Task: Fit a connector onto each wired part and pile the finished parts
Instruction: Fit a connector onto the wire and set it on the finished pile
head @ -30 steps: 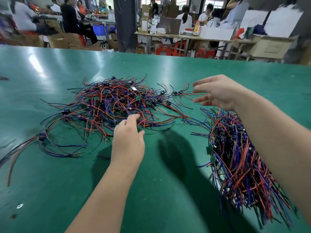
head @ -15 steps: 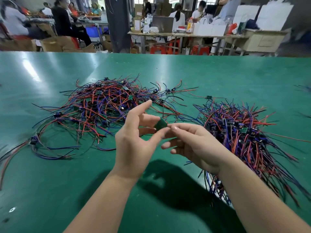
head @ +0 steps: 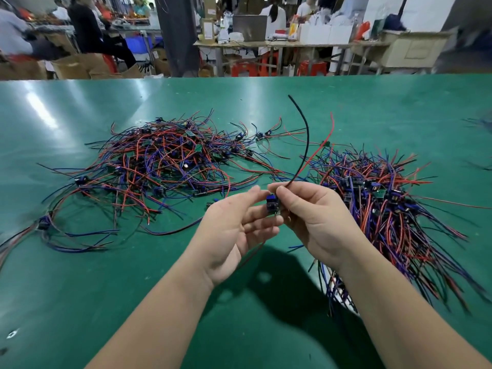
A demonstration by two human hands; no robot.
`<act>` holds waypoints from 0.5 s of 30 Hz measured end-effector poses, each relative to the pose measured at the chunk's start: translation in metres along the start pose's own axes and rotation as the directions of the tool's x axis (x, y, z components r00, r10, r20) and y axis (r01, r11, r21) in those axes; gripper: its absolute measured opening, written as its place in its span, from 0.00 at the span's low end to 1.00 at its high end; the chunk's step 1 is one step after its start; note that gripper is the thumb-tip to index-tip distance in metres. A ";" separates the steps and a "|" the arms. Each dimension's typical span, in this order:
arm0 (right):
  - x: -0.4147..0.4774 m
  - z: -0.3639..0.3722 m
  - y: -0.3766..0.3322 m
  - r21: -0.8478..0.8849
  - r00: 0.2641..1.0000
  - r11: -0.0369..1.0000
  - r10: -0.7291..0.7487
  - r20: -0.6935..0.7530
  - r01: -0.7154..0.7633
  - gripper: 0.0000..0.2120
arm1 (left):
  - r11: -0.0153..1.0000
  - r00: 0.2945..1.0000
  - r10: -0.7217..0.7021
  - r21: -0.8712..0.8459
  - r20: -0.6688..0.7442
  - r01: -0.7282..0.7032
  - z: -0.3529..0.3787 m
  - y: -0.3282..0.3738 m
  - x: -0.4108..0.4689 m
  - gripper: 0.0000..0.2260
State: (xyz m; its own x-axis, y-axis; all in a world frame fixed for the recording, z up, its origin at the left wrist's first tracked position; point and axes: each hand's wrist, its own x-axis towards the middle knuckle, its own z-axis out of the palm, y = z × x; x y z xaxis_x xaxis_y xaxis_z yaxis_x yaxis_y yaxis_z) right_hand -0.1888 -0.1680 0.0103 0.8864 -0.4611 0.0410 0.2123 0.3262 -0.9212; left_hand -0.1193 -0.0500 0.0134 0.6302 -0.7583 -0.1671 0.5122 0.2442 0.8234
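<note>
Both hands hold one small wired part [head: 272, 205], a dark blue block on a little board, above the table in the middle of the head view. My left hand [head: 234, 233] pinches it from the left with thumb and fingers. My right hand [head: 316, 222] grips it from the right; a black wire [head: 306, 134] and a red wire [head: 320, 147] rise from it. A loose tangle of wired parts [head: 159, 163] lies on the left. A denser pile of wired parts [head: 386, 203] lies on the right.
The green table [head: 80, 275] stretches all round the two heaps. A separate wired part [head: 44, 223] lies at the far left. Beyond the table's far edge are workbenches, cardboard boxes and several seated people.
My hands came together from the two heaps and rose slightly. The part between them now shows its blue block, and its black and red wires now stand upward.
</note>
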 end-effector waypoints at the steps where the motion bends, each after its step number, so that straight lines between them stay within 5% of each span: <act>1: 0.000 0.000 0.001 -0.005 1.000 1.000 0.007 -0.012 -0.007 0.07 | 0.999 0.999 -0.032 -0.006 -0.008 0.032 -0.001 0.000 0.000 0.12; 11: -0.004 0.001 -0.002 -0.042 0.991 0.999 0.027 -0.132 -0.033 0.02 | 0.996 0.997 -0.068 0.052 -0.044 0.070 -0.009 0.001 0.004 0.15; 13: 0.003 0.001 -0.016 -0.128 0.982 0.991 0.010 -0.187 -0.035 0.03 | 0.982 0.987 0.021 0.186 -0.158 0.009 -0.014 0.002 0.009 0.11; 15: 0.022 -0.001 -0.040 -0.257 0.973 0.966 -0.057 -0.225 -0.003 0.06 | 0.840 0.923 0.270 0.535 -0.275 -0.086 -0.025 0.002 0.014 0.07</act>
State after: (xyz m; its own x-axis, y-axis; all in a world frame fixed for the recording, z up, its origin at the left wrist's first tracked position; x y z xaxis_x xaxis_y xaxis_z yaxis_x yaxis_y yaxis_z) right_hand -0.1788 -0.1923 0.0477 0.7575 -0.6528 0.0051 0.0965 0.1043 -0.9899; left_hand -0.0942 -0.0451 -0.0008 0.8801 -0.4679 -0.0808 0.0634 -0.0530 0.9966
